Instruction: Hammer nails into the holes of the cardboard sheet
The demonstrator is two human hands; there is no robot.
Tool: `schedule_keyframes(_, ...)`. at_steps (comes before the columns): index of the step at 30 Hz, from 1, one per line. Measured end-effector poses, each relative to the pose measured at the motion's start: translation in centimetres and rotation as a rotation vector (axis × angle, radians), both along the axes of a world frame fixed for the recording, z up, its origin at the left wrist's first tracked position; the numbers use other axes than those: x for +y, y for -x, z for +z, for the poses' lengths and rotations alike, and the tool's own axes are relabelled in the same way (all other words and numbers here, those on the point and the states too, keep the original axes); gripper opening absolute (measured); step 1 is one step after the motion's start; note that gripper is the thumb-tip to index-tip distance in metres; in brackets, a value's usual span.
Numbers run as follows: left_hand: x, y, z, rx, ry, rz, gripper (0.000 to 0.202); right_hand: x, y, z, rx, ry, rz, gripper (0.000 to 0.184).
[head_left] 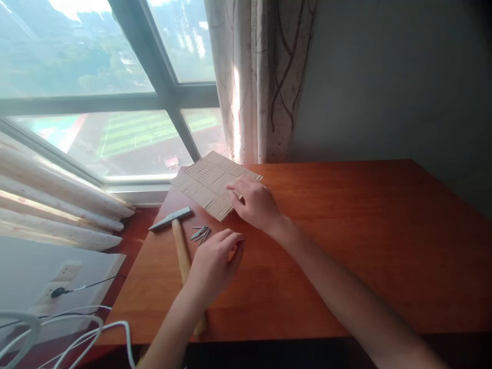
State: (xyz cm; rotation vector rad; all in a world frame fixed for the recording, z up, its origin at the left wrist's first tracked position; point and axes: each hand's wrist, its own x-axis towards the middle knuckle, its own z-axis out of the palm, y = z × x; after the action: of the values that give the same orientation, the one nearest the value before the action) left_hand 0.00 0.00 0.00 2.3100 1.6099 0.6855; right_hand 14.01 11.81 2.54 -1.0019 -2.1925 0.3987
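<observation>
Several nails (200, 233) lie loose, long axis 7 to 1 o'clock, at 11 o'clock of the left hand (213, 266), whose fingers curl toward the thumb; whether it pinches one I cannot tell. The right hand (255, 205) lies flat on the near corner of the cardboard sheet (209, 184). Seemingly no nail is driven yet, and the hammer (180, 251) lies unheld.

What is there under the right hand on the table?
The right hand rests its fingers on the cardboard sheet, near its edge. Whether anything small lies beneath the palm cannot be seen.
</observation>
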Motion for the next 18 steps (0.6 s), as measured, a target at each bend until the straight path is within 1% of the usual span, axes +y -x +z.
schedule_keyframes(2, -0.4, -2.1, -0.1, -0.002, 0.02, -0.033, 0.018, -1.9, -2.3, -0.9, -0.008, 0.057, -0.095, 0.025)
schedule_keyframes(5, -0.3, -5.1, -0.5, 0.021, 0.019, -0.047, 0.018, -3.4, -5.2, -3.0, -0.145, 0.205, -0.225, 0.025)
schedule_keyframes(7, 0.3, -6.7, -0.9, 0.049, 0.009, -0.035, 0.018, -3.5, -6.6, -4.6, -0.232, 0.28, -0.303, 0.024)
schedule_keyframes(10, 1.9, -8.6, -1.5, 0.056, -0.014, 0.01, 0.017, -3.1, -8.0, -6.3, -0.278, 0.322, -0.365, 0.024)
schedule_keyframes(13, 3.1, -9.7, -2.3, -0.045, -0.026, 0.036, 0.016, -2.6, -8.7, -7.1, -0.312, 0.343, -0.397, 0.024)
schedule_keyframes(15, 3.1, -10.1, -2.9, -0.137, -0.031, 0.021, 0.017, -2.4, -8.9, -7.2, -0.334, 0.353, -0.41, 0.024)
schedule_keyframes(18, 2.1, -10.5, -3.9, -0.222, -0.023, -0.015, 0.034, -2.4, -8.9, -6.9, -0.371, 0.371, -0.445, 0.025)
